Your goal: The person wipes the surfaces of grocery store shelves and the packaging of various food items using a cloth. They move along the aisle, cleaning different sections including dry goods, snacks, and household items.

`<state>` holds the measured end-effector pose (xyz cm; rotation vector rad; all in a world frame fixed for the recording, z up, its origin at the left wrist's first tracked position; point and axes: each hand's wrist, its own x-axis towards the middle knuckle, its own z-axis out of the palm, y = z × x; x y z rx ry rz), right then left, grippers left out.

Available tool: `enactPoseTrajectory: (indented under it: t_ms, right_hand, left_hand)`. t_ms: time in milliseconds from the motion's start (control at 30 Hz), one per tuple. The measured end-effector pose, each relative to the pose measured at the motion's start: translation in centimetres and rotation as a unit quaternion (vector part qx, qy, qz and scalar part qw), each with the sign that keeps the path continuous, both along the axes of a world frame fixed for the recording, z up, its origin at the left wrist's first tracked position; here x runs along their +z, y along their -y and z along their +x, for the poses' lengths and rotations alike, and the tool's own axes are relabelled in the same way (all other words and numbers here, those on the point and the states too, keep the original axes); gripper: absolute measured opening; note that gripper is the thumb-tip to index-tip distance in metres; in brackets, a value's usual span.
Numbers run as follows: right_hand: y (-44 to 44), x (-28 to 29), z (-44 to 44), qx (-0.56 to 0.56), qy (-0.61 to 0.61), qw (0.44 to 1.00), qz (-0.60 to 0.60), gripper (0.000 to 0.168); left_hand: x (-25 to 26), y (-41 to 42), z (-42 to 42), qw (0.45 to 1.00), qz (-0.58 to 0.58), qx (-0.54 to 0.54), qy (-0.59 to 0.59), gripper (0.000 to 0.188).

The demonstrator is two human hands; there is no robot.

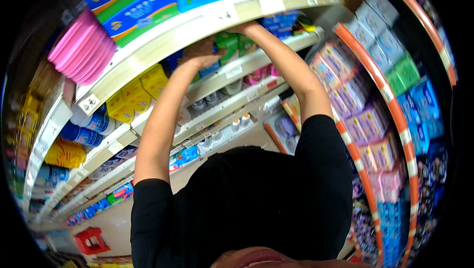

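Observation:
Both of my arms reach into a store shelf bay, below the upper shelf board point(174, 35). My left hand point(203, 55) is blurred and partly in shadow, with its fingers beside the green packages point(227, 47). Whether it grips one cannot be made out. My right hand point(242, 28) is above the right end of those packages, its fingers mostly hidden behind the upper board's front edge. Blue packages point(279, 23) stand to the right of my right wrist. Yellow boxes point(135, 95) sit left of my left forearm on the same level.
Overhead, blue and green boxes point(142, 16) and a stack of pink plastic basins point(83, 51) rest on the upper shelf. Lower shelves point(200, 127) carry bottles and packs. Orange-and-white-edged shelves point(394, 108) with packaged goods curve along the right. A red plastic stool point(82, 242) stands on the floor.

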<state>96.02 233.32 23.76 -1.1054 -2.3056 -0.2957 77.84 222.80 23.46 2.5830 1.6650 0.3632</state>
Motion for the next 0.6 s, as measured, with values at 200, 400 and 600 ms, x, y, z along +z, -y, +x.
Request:
enactPoseTrajectory:
  t_ms: [200, 400, 600]
  right_hand:
    - [8.7, 2.3, 0.5, -0.049, 0.073, 0.992, -0.091, 0.039]
    - [16.8, -0.1, 4.3, -0.058, -0.081, 0.994, -0.051, 0.035]
    - [17.2, -8.2, 8.1, -0.193, -0.371, 0.903, 0.097, 0.032]
  left_hand:
    - [-1.5, -1.3, -0.5, 0.995, 0.085, -0.014, -0.052, 0.107]
    - [-1.0, -0.4, -0.2, 0.994, 0.09, -0.036, -0.046, 0.117]
    - [-0.6, -0.4, -0.1, 0.994, 0.082, -0.031, -0.061, 0.12]
